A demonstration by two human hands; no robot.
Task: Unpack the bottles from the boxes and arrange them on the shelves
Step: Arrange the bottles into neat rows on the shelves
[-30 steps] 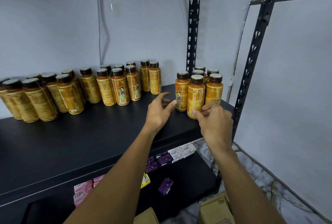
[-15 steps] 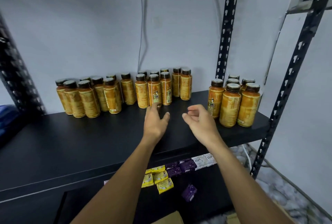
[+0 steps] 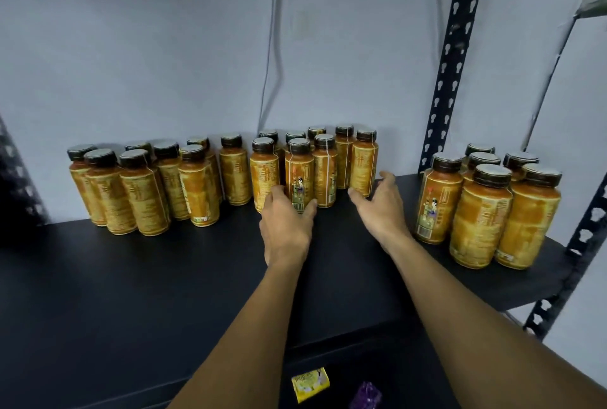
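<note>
Left-hand fingers point(image 3: 275, 194) apparently grip the upright bottle point(image 3: 299, 175), cap up.

left hand point(image 3: 287, 228): bare; right hand point(image 3: 382, 211): bare; forearms: bare to the frame edge

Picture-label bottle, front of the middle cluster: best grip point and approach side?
Probably the lower body of the picture-label bottle, from the front: it stands upright, neighbours close on both sides and behind, front face free. The left hand wraps it there.

Bottle row point(image 3: 230, 175) left on shelf point(image 3: 131, 277), bottle cluster point(image 3: 486, 208) right.
</note>
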